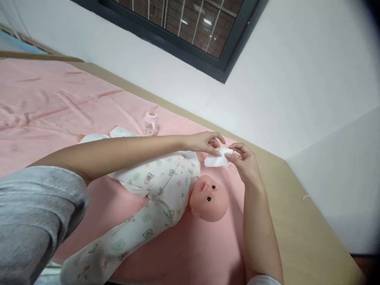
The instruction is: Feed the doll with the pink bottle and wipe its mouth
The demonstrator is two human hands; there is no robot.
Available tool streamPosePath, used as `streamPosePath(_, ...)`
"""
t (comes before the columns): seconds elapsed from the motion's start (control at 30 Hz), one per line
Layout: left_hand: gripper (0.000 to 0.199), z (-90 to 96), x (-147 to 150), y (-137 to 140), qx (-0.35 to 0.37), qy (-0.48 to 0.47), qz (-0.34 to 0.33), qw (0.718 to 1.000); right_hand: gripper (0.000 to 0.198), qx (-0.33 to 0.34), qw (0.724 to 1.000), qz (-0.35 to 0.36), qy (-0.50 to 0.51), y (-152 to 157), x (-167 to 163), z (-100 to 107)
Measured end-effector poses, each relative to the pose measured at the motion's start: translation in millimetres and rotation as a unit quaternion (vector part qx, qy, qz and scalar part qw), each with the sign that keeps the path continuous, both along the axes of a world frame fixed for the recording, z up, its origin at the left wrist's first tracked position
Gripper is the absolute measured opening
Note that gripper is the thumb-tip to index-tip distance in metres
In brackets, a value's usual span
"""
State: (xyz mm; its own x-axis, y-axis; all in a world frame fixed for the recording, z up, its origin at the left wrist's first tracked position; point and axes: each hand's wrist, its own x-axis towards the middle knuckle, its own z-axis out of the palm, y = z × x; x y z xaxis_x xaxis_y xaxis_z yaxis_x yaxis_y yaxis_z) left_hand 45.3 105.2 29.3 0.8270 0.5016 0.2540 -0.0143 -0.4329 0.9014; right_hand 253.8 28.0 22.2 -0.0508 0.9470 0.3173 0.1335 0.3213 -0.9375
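A white tissue or wipe (214, 160) is pinched between my two hands, above the far side of a baby doll's head (211, 200). My left hand (206, 142) grips it near its upper middle, the arm reaching across the doll. At the tissue's right corner, my right hand (244, 160) holds it between thumb and fingers. The doll lies on its back in a white suit (166, 186) printed with green and brown animals. Part of its body and legs is hidden beneath my left arm.
A pink baby bottle (151, 122) with handles stands near the wall, beyond my left forearm. Pink cloth (97, 103) covers much of the wooden surface (291, 206). White walls border it, and a dark-framed window (190, 51) is above.
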Motion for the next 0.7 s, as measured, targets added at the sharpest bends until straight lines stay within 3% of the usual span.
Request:
streamPosePath(0.07, 0.059, -0.9, -3, -1, -0.077, -0.004, -0.011, 0.997, 0.037, -0.004, 1.0, 0.011, -0.008, -2, 2, 2)
streamPosePath(0.13, 0.06, -0.4, -7, -3, -0.102, 0.0, -0.015, 0.995, 0.039, -0.004, 1.0, 0.017, -0.001, -3, 2, 3)
streamPosePath(0.4, 0.054, -3.6, -21, -31, -0.082, 0.009, 0.007, 0.997, 0.039, -0.005, 0.999, 0.016, 0.033, -11, -14, 6)
streamPosePath(0.57, 0.032, -0.2, -26, -49, -0.094, -0.017, 0.002, 0.995, 0.041, -0.018, 0.998, -0.008, 0.061, -14, -24, 8)
streamPosePath(0.7, 0.017, 3.4, -31, -57, -0.027, -0.056, 0.017, 0.998, 0.042, -0.022, 0.998, -0.02, 0.053, -17, -31, 8)
